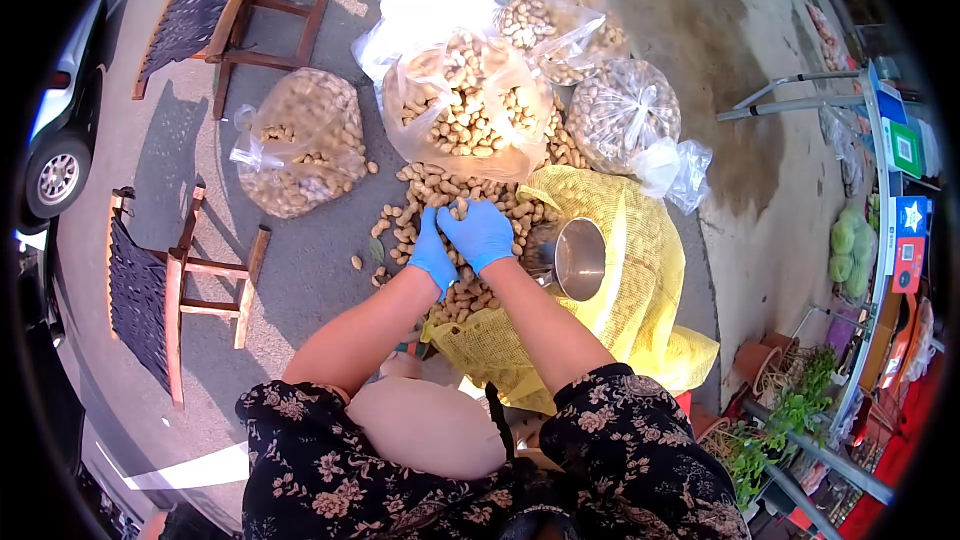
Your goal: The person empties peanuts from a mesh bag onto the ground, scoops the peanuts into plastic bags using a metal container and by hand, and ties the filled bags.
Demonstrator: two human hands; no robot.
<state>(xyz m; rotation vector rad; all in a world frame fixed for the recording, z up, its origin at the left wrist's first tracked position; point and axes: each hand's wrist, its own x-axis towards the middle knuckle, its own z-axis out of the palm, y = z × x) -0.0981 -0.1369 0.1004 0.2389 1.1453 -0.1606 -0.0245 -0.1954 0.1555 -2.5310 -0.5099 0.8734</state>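
A loose heap of unshelled peanuts [425,195] lies on the pavement and on a yellow mesh sack [640,240]. Over the heap, my left hand [433,255] and my right hand [482,236], both in blue gloves, come together at the fingers. My right hand curls round a peanut [459,208] that shows at its fingertips. The fingers of my left hand are bent in against the right one, and what they hold is hidden. To the right of my hands, a metal pot [579,258] lies tipped on the sack. Just beyond them stands an open plastic bag of peanuts [470,115].
Tied bags of peanuts sit to the left [300,145], back right [625,115] and farther back [555,30]. Two woven stools [215,15] [145,300] stand at left, near a parked car [60,170]. Potted plants [760,450] and a stall frame [870,270] line the right.
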